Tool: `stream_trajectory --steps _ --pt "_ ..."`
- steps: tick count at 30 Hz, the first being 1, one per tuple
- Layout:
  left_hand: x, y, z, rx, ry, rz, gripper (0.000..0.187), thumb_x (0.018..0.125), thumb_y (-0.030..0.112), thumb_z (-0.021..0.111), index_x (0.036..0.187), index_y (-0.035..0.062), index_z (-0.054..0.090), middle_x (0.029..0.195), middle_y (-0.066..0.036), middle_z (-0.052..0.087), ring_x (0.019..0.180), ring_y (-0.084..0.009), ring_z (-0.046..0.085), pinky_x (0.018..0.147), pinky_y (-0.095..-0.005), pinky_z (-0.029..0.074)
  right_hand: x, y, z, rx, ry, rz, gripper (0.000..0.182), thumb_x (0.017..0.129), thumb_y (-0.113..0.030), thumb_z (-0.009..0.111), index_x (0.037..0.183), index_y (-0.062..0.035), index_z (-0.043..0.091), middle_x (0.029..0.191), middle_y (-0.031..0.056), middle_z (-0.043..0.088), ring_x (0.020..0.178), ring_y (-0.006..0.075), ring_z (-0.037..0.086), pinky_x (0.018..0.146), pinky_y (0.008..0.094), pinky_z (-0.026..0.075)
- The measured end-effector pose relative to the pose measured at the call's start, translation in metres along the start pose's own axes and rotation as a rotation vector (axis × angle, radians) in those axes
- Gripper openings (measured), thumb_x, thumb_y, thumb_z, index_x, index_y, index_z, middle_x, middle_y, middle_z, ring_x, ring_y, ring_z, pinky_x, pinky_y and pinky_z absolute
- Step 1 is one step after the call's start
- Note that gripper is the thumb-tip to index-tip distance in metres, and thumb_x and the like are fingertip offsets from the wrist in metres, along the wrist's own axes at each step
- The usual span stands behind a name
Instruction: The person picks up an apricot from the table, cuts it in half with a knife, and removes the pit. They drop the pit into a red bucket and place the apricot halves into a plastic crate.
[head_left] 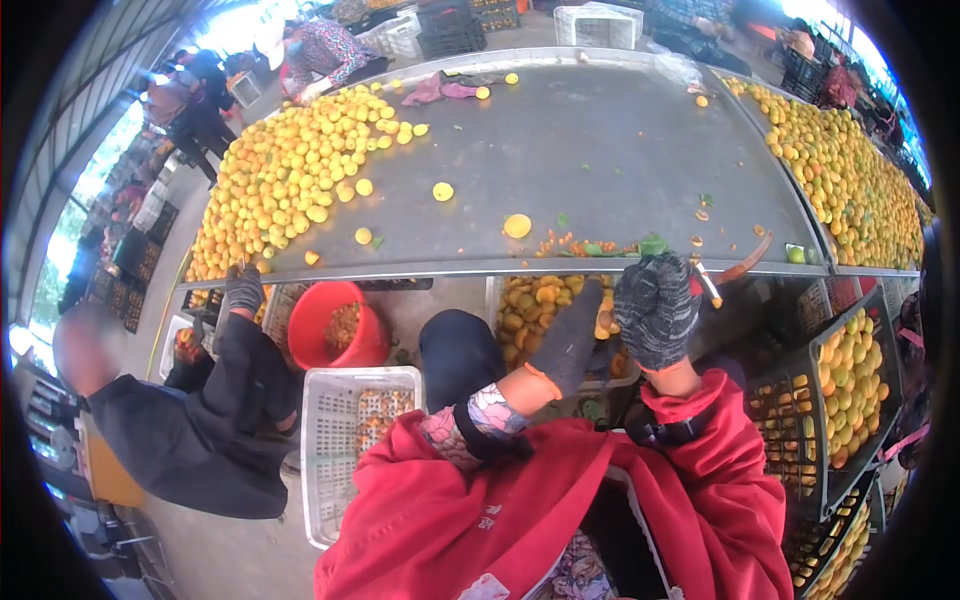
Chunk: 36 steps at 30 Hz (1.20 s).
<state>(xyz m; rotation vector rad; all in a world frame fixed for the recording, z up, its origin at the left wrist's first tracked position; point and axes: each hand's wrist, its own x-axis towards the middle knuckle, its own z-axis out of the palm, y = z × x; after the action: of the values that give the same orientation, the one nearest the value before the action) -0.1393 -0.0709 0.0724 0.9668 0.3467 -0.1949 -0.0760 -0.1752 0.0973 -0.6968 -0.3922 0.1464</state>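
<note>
My left hand [568,345], in a dark grey glove, hangs over a crate of halved apricots [530,312] below the table edge. Its fingers point forward, stretched out, and I see nothing in them; the palm side is hidden. My right hand [655,308], in a black-and-grey striped glove, is closed at the table's front edge. Out of its right side sticks a small knife [708,285] with a short metal blade; the fist covers most of the handle. Beyond that hand lie a green leaf [652,244] and small orange bits [575,244] on the metal table [600,150].
Whole apricots [300,160] heap at the table's left, with more on the right section [840,160]. A red bucket [340,325] of pits and a white crate [315,450] stand left of my legs. Stacked black crates [850,380] are at right. A co-worker [180,430] sits at left.
</note>
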Motion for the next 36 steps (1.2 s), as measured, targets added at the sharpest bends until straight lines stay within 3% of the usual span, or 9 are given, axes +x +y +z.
stream_trajectory --steps 5,8,15,21,22,26,29,34,36 --pt "-0.007 0.005 0.001 -0.007 -0.058 0.011 0.049 0.098 0.061 0.039 0.086 0.0164 0.054 0.057 -0.002 0.044 0.043 -0.013 0.037 0.043 -0.0304 0.033 0.01 0.0 -0.008 0.312 -0.003 0.218 0.026 0.101 -0.024 0.055 0.078 -0.0123 0.05 0.065 -0.0033 0.044 0.057 0.0106 0.044 0.052 0.0265 0.037" --pt "-0.003 0.008 0.008 -0.1 0.058 -0.128 0.048 0.096 0.062 0.041 0.085 0.0175 0.053 0.057 -0.001 0.044 0.042 -0.0126 0.037 0.042 -0.029 0.029 0.009 -0.027 0.025 0.242 0.512 0.49 0.028 0.1 -0.026 0.056 0.076 -0.0151 0.049 0.064 -0.0045 0.043 0.057 0.0104 0.044 0.052 0.0273 0.037" --pt "0.003 0.005 -0.006 -0.424 -0.18 -0.411 0.042 0.095 0.061 0.043 0.085 0.0217 0.053 0.058 0.001 0.046 0.041 -0.0115 0.035 0.041 -0.0266 0.024 0.011 -0.014 0.026 0.517 0.3 0.322 0.027 0.099 -0.027 0.058 0.076 -0.0166 0.05 0.062 -0.005 0.042 0.055 0.0107 0.043 0.05 0.0282 0.036" --pt "0.007 0.006 -0.007 -0.508 -0.261 -0.342 0.043 0.096 0.061 0.042 0.086 0.0209 0.053 0.058 0.001 0.044 0.041 -0.0111 0.034 0.042 -0.0263 0.024 0.018 -0.009 -0.004 0.165 -0.099 0.234 0.029 0.099 -0.027 0.059 0.075 -0.0141 0.049 0.064 -0.0024 0.043 0.055 0.0106 0.043 0.05 0.0271 0.037" --pt "0.009 0.008 -0.009 -0.486 -0.264 -0.318 0.043 0.096 0.061 0.042 0.086 0.0206 0.053 0.059 0.001 0.045 0.041 -0.0112 0.034 0.042 -0.0263 0.025 0.022 -0.008 -0.024 0.241 -0.158 0.258 0.021 0.098 -0.025 0.06 0.086 -0.0077 0.058 0.071 0.0007 0.055 0.063 0.0138 0.055 0.056 0.0285 0.046" --pt "0.004 0.02 -0.013 -0.376 -0.119 -0.247 0.044 0.097 0.061 0.043 0.087 0.0199 0.054 0.064 0.0 0.051 0.045 -0.0123 0.042 0.043 -0.0262 0.031 0.014 -0.032 -0.023 -1.165 -0.577 -0.184 0.035 0.088 -0.018 0.07 0.118 -0.0012 0.063 0.102 0.0169 0.07 0.097 0.0262 0.069 0.079 0.0345 0.056" --pt "0.001 0.025 0.0 -0.257 0.148 -0.174 0.044 0.096 0.062 0.044 0.089 0.0201 0.056 0.069 -0.001 0.057 0.052 -0.0143 0.052 0.045 -0.0276 0.039 -0.006 -0.022 -0.02 -1.239 -0.541 0.011 0.038 0.082 -0.019 0.075 0.116 -0.004 0.064 0.103 0.0194 0.068 0.092 0.0314 0.069 0.078 0.0365 0.055" --pt "0.018 -0.005 -0.023 -0.402 -0.007 -0.233 0.046 0.094 0.063 0.048 0.097 0.0182 0.059 0.075 -0.001 0.063 0.061 -0.0173 0.059 0.051 -0.0311 0.047 -0.022 -0.002 -0.042 -1.356 -0.565 -0.268 0.029 0.08 -0.018 0.075 0.101 -0.0033 0.062 0.088 0.0162 0.065 0.08 0.0371 0.065 0.069 0.0426 0.052" --pt "0.022 -0.008 -0.028 -0.456 -0.053 -0.259 0.054 0.094 0.064 0.048 0.111 0.0133 0.058 0.086 -0.005 0.066 0.07 -0.0189 0.065 0.059 -0.0329 0.054 -0.028 -0.001 -0.048 -1.309 -0.48 -0.162 0.028 0.08 -0.017 0.075 0.101 -0.003 0.063 0.087 0.0155 0.065 0.079 0.036 0.065 0.07 0.0415 0.052"
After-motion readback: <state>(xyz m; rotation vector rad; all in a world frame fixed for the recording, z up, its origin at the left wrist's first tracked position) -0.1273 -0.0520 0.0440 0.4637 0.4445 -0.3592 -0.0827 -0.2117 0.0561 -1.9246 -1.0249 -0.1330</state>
